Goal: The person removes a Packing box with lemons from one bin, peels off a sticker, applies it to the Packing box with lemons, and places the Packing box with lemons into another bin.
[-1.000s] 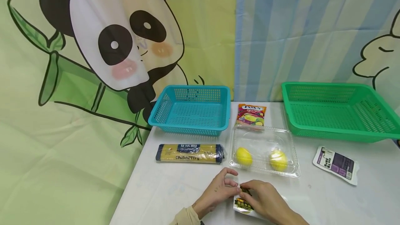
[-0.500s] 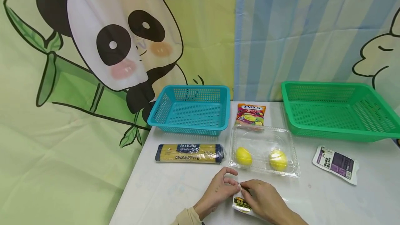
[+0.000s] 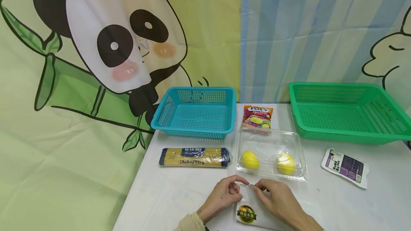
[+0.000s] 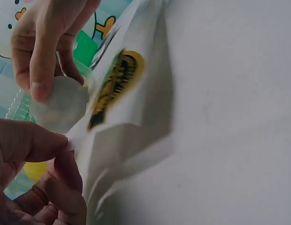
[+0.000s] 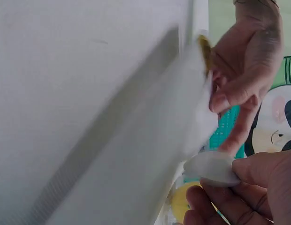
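Observation:
A white plastic bag (image 3: 264, 218) with a round black-and-gold fruit logo (image 3: 246, 214) lies at the table's near edge. My left hand (image 3: 223, 195) pinches its edge between thumb and fingers, which the left wrist view shows closely. The right hand (image 3: 280, 202) pinches a round, whitish, translucent flap (image 4: 60, 105) at the bag's top; whether it is joined to the bag is unclear. In the right wrist view, my left index fingertip reaches this flap (image 5: 212, 168). Just beyond the hands sits a clear plastic box (image 3: 269, 142) with two yellow, lemon-like fruits (image 3: 250, 160).
A spaghetti pack (image 3: 194, 157) lies left of the box, a blue basket (image 3: 196, 131) behind it. An orange candy bag (image 3: 257, 117) is behind the box. At right are a green basket (image 3: 346, 136) and a purple-and-white pouch (image 3: 345, 168).
The hands have drawn slightly apart, the right one shifting right. The bag has spread flatter, and its logo, partly covered before, now shows whole. The left index finger reaches further right.

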Demonstrator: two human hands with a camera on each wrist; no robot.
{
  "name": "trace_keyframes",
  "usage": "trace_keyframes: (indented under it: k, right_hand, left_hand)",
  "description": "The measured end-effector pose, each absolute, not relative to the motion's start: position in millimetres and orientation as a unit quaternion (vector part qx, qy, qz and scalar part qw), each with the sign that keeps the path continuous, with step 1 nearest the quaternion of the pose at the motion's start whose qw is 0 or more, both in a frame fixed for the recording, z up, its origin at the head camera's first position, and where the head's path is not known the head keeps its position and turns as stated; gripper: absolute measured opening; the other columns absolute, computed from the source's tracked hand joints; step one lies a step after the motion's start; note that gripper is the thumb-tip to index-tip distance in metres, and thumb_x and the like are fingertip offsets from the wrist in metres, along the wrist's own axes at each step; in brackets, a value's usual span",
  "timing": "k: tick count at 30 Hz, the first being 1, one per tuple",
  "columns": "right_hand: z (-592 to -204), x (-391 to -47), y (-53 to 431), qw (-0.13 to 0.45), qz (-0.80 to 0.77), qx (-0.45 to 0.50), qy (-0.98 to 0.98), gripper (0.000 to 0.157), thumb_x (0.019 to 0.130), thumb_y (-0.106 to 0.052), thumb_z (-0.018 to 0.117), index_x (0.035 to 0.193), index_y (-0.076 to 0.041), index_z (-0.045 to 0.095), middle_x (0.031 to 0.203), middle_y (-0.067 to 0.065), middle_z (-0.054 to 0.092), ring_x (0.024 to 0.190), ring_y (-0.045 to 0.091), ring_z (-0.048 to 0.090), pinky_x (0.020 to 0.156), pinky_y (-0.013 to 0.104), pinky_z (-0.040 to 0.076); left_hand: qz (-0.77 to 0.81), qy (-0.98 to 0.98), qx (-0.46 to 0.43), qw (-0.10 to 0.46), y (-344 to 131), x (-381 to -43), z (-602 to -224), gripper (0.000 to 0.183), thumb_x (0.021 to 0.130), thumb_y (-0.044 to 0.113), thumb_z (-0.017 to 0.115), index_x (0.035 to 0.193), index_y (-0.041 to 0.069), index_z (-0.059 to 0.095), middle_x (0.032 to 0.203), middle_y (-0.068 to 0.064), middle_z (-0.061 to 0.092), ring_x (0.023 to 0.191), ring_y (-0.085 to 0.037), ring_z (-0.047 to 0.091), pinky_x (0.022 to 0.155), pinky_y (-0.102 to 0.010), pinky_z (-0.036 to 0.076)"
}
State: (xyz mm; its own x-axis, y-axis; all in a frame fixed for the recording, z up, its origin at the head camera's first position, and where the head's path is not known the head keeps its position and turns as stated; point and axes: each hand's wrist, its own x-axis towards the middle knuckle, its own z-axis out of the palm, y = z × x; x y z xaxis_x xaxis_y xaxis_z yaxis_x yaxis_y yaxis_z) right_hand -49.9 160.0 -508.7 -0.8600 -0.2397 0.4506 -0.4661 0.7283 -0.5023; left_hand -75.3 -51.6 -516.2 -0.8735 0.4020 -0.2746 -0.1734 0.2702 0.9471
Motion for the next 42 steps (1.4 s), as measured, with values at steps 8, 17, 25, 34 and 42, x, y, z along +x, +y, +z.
trace_keyframes:
  k: [8, 17, 25, 34, 42]
  right_hand:
    - [-499, -52, 170, 0.185, 0.355, 0.189, -0.897, 0.025, 0.079, -0.005, 0.083, 0.081, -0.028, 0.072, 0.077, -0.023, 0.069, 0.072, -0.009, 0.061, 0.061, 0.024, 0.055]
    - [-487, -52, 172, 0.17, 0.368, 0.171, -0.898, 0.022, 0.082, -0.009, 0.083, 0.082, -0.028, 0.073, 0.076, -0.025, 0.068, 0.07, -0.01, 0.06, 0.061, 0.024, 0.054]
    - [-474, -57, 174, 0.217, 0.38, 0.169, -0.883, 0.022, 0.08, -0.002, 0.082, 0.088, -0.021, 0.076, 0.079, -0.017, 0.072, 0.069, -0.006, 0.064, 0.059, 0.012, 0.05]
    - [-461, -75, 167, 0.344, 0.326, 0.248, -0.845, 0.01, 0.094, -0.017, 0.071, 0.1, -0.011, 0.076, 0.091, -0.002, 0.076, 0.076, 0.012, 0.073, 0.073, 0.015, 0.056]
    - [-457, -81, 160, 0.424, 0.269, 0.274, -0.82, 0.035, 0.105, -0.033, 0.055, 0.099, -0.008, 0.079, 0.093, 0.002, 0.076, 0.075, 0.02, 0.072, 0.064, 0.033, 0.056]
  left_hand:
    - [0.538, 0.806, 0.111, 0.221, -60, -80, -515, 0.035, 0.079, -0.003, 0.066, 0.101, 0.023, 0.076, 0.075, 0.006, 0.057, 0.059, -0.005, 0.048, 0.053, -0.02, 0.04]
    - [0.509, 0.83, 0.141, 0.179, -65, -86, -512, 0.022, 0.084, 0.001, 0.068, 0.099, 0.016, 0.075, 0.078, 0.008, 0.061, 0.062, -0.001, 0.053, 0.057, -0.019, 0.045]
    - [0.526, 0.827, 0.147, 0.131, -63, -95, -468, 0.01, 0.096, 0.02, 0.068, 0.097, 0.019, 0.078, 0.092, 0.003, 0.075, 0.073, 0.0, 0.061, 0.063, -0.021, 0.05]
    - [0.585, 0.78, 0.18, 0.129, -38, -107, -437, 0.026, 0.098, 0.036, 0.067, 0.102, 0.014, 0.078, 0.082, -0.004, 0.073, 0.067, -0.005, 0.064, 0.061, -0.024, 0.053]
    - [0.624, 0.755, 0.151, 0.133, -28, -113, -439, 0.026, 0.098, 0.038, 0.066, 0.099, 0.014, 0.078, 0.078, -0.006, 0.071, 0.066, -0.01, 0.065, 0.061, -0.024, 0.05]
